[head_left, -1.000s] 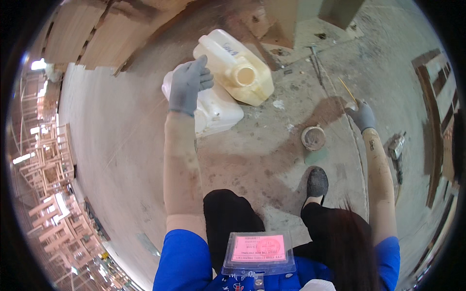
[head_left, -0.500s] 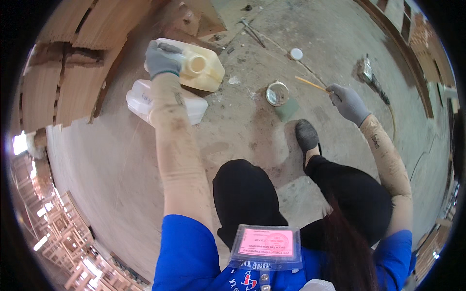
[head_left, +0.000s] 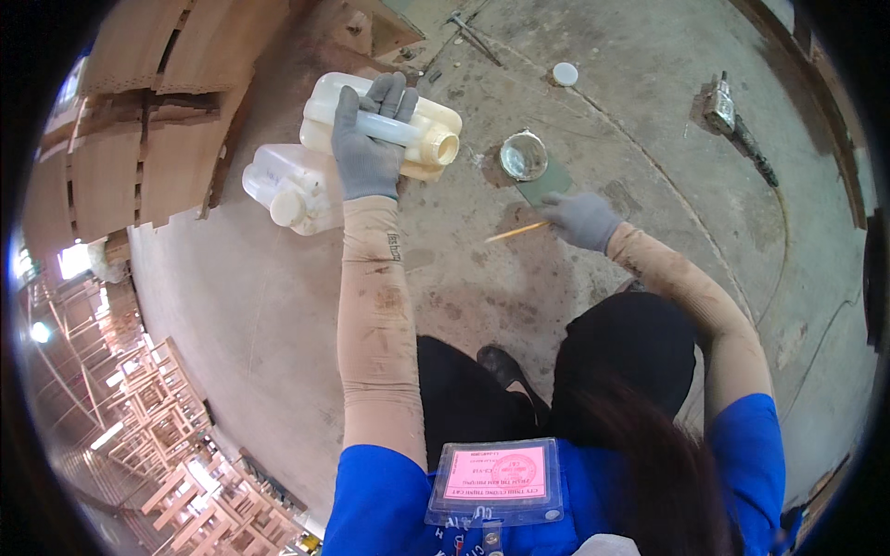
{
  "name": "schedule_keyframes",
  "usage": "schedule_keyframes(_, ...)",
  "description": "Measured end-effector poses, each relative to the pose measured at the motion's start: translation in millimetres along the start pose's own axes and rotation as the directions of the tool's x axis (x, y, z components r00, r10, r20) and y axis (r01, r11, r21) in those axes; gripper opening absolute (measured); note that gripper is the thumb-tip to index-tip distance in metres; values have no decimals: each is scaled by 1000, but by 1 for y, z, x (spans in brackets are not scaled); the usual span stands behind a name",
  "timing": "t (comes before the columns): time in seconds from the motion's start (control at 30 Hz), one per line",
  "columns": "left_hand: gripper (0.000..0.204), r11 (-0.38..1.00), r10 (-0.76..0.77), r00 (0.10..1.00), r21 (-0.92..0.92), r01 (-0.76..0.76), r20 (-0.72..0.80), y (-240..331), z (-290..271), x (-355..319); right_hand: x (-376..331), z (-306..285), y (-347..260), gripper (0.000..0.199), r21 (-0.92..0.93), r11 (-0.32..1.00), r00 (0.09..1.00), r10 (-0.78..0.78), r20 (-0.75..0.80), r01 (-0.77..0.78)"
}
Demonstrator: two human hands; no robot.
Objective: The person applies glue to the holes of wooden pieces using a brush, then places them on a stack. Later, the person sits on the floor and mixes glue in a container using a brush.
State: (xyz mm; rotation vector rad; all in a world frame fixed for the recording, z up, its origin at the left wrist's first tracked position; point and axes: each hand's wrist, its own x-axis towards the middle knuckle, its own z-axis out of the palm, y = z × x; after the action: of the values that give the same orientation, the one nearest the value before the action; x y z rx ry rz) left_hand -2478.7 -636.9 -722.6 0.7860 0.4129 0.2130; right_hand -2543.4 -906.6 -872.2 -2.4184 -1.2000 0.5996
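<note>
My left hand [head_left: 375, 153], in a grey glove, has the handle of a yellowish plastic jug [head_left: 324, 97] in its grip. The jug is tilted, its uncapped mouth pointing to the right. Beside it on the floor, partly behind my left hand, stands a whitish jug [head_left: 311, 171] with its cap on. My gloved right hand [head_left: 582, 221] pinches a thin yellow stick [head_left: 517, 233] that points left. Just beyond that hand, an open round tin [head_left: 524, 156] sits at a flat greenish piece [head_left: 547, 183]; its contents are hard to make out.
A white round cap [head_left: 565, 74] lies on the concrete floor, with a hammer-like tool [head_left: 475, 39] farther back. A power tool [head_left: 728, 116] with a hose lies at the right. Stacked wooden panels [head_left: 102, 157] rise at the left. Wooden frames [head_left: 167, 398] stand behind them.
My left hand has tilted the yellowish jug and moved it right, its mouth swinging toward the tin. My right hand has come left and nearer with the stick. My legs have shifted.
</note>
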Motion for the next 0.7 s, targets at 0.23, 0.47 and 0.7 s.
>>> schedule_keyframes(0.23,25,994,108,991,-16,-107,82,-45,11,-5,22,33,43,34,9,989,982,-148,-121,150)
schedule_keyframes(0.47,21,979,35,979,189,-73,201,-89,14,-16,-12,29,86,32,57,998,998,36,-56,-33)
schedule_keyframes(0.7,22,797,64,952,559,-229,300,-125,25,-26,-26,26,71,65,371,908,912,307,-271,-196)
